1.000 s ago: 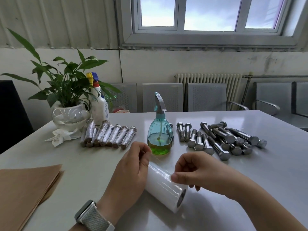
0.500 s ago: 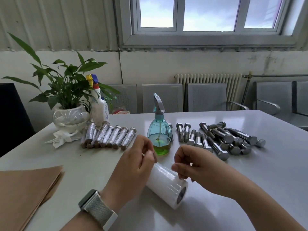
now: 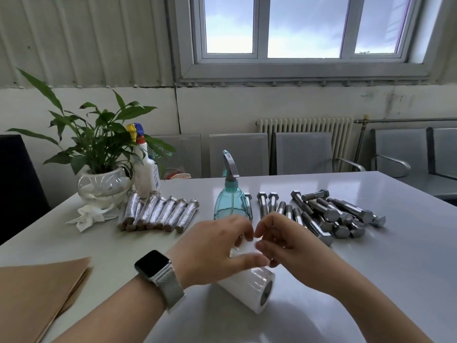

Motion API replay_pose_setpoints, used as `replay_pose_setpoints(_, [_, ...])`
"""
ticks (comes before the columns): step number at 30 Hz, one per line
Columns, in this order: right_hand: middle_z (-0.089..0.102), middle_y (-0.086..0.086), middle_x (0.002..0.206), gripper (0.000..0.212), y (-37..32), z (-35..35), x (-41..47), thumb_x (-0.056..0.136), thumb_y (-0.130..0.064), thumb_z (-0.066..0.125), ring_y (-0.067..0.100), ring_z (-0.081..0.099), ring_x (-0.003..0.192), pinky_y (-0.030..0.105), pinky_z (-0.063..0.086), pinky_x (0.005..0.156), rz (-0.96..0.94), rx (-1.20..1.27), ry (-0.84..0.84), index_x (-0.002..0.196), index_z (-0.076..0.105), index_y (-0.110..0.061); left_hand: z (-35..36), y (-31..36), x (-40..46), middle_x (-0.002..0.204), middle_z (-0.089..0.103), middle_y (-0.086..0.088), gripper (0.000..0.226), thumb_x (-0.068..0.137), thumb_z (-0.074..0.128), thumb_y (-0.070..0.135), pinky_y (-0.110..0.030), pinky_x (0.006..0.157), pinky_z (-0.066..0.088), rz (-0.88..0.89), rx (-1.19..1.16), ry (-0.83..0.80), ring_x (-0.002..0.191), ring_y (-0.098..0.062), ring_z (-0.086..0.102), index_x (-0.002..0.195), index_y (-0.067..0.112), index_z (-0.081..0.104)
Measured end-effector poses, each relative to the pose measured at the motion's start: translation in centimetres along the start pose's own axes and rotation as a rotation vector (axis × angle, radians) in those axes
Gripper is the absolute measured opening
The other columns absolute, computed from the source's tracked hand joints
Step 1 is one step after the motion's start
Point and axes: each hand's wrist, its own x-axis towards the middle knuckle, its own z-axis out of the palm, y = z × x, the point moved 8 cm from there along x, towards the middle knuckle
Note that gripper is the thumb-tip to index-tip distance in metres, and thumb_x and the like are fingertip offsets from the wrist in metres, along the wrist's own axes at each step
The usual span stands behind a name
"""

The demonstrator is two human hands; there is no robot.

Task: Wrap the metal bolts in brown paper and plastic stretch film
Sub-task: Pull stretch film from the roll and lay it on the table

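Film roll (image 3: pixel 254 287): it lay on its side on the table (image 3: pixel 371 268), right in front of me, open core facing my right; both hands were on its top.
Left hand (image 3: pixel 212 253): I had it draped over the roll, fingers curled down onto the film, thumb laid along the upper side.
Right hand (image 3: pixel 279 241): fingertips were bunched at the film's surface beside my left fingers, seemingly picking for the loose edge; I could not tell if they had caught any.
Film feel: thin, clingy, stretchy, I judged; best taken by the free edge, the roll pinned so it would not roll.
Bolts (image 3: pixel 329 216): bare ones were heaped behind to the right, likely heavy and hard; grip the shank.
Paper (image 3: pixel 37 288): brown sheets were stacked at the near left.
Wrapped bolts (image 3: pixel 158 214): they lay in a row, far left.
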Motion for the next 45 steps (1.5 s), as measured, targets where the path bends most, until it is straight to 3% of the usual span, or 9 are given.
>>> replay_pose_setpoints(5, [0.069, 0.008, 0.082, 0.02, 0.5, -0.2, 0.1, 0.092, -0.014, 0.062, 0.023, 0.062, 0.067, 0.038, 0.056, 0.067, 0.008, 0.061, 0.003, 0.085, 0.053, -0.031, 0.6, 0.8, 1.5, 0.079, 0.059, 0.01, 0.051, 0.085, 0.028, 0.075, -0.028, 0.053, 0.04, 0.136, 0.183, -0.044, 0.066, -0.013, 0.056, 0.09, 0.027, 0.045])
replay_pose_setpoints(10, [0.064, 0.006, 0.072, 0.009, 1.6, 0.1, 0.3, 0.093, -0.009, 0.061, 0.025, 0.067, 0.07, 0.033, 0.056, 0.065, 0.092, 0.26, -0.012, 0.096, 0.053, -0.01, -0.2, 1.7, 1.0, 0.066, 0.055, 0.009, 0.03, 0.097, 0.036, 0.049, -0.018, 0.043, 0.025, 0.254, 0.244, 0.054, 0.045, -0.009, 0.048, 0.083, 0.023, 0.042])
replay_pose_setpoints(17, [0.07, 0.007, 0.099, 0.033, 4.2, 0.9, -0.7, 0.091, -0.041, 0.056, 0.017, 0.067, 0.093, 0.034, 0.058, 0.082, 0.389, 0.402, -0.204, 0.111, 0.066, -0.016, -0.2, 1.7, 0.8, 0.055, 0.053, 0.005, 0.021, 0.098, 0.043, 0.037, -0.022, 0.034, 0.038, 0.275, 0.215, 0.192, 0.036, -0.01, 0.04, 0.085, 0.02, 0.041])
replay_pose_setpoints(21, [0.062, 0.01, 0.125, 0.065, 4.0, 2.3, -1.6, 0.077, -0.011, 0.079, 0.022, 0.063, 0.108, 0.039, 0.05, 0.098, 0.329, 0.345, -0.493, 0.134, 0.051, -0.025, -0.8, -0.8, 0.4, 0.046, 0.051, 0.003, 0.023, 0.097, 0.037, 0.04, -0.02, 0.036, 0.03, 0.017, 0.184, 0.283, 0.033, -0.017, 0.044, 0.084, 0.021, 0.04])
replay_pose_setpoints(26, [0.064, 0.012, 0.117, 0.067, 3.4, 4.4, -0.4, 0.065, 0.0, 0.081, 0.023, 0.064, 0.097, 0.046, 0.053, 0.086, 0.24, 0.381, -0.246, 0.12, 0.053, -0.026, -0.3, -5.6, -1.6, 0.052, 0.058, -0.002, 0.032, 0.098, 0.034, 0.045, -0.037, 0.051, 0.047, -0.446, -0.167, 0.348, 0.049, -0.015, 0.057, 0.079, 0.021, 0.043])
replay_pose_setpoints(30, [0.069, 0.012, 0.107, 0.065, 2.7, 6.0, -0.6, 0.064, -0.013, 0.086, 0.024, 0.066, 0.101, 0.038, 0.054, 0.089, 0.267, 0.651, -0.248, 0.121, 0.055, -0.017, 1.5, -6.7, -5.1, 0.053, 0.058, -0.006, 0.032, 0.1, 0.042, 0.034, -0.016, 0.047, 0.04, -0.726, -0.441, 0.443, 0.048, -0.005, 0.055, 0.072, 0.019, 0.046])
replay_pose_setpoints(35, [0.067, 0.022, 0.113, 0.044, 1.6, 6.7, -0.1, 0.069, -0.019, 0.084, 0.033, 0.066, 0.105, 0.042, 0.056, 0.085, 0.245, 0.892, -0.166, 0.11, 0.069, -0.017, 0.4, -7.5, -8.3, 0.057, 0.056, -0.004, 0.033, 0.099, 0.039, 0.036, -0.02, 0.047, 0.035, -0.857, -0.459, 0.629, 0.051, -0.01, 0.05, 0.074, 0.016, 0.046])
replay_pose_setpoints(40, [0.068, 0.016, 0.094, 0.073, 4.0, 5.3, -0.6, 0.051, -0.05, 0.086, 0.026, 0.069, 0.076, 0.036, 0.058, 0.063, 0.476, 0.883, 0.001, 0.11, 0.064, -0.013, 0.3, -8.7, -9.8, 0.051, 0.038, 0.003, 0.035, 0.099, 0.04, 0.04, -0.026, 0.038, 0.027, -0.927, -0.753, 0.701, 0.037, -0.011, 0.029, 0.079, 0.011, 0.043])
replay_pose_setpoints(45, [0.069, 0.023, 0.098, 0.079, 4.5, 5.6, -1.1, 0.056, -0.025, 0.088, 0.039, 0.07, 0.089, 0.056, 0.056, 0.08, 0.576, 0.92, -0.062, 0.123, 0.052, -0.004, 1.5, -9.8, -11.0, 0.046, 0.036, 0.005, 0.026, 0.101, 0.04, 0.032, -0.014, 0.033, 0.02, -1.01, -1.004, 0.663, 0.028, -0.01, 0.023, 0.087, 0.01, 0.046])
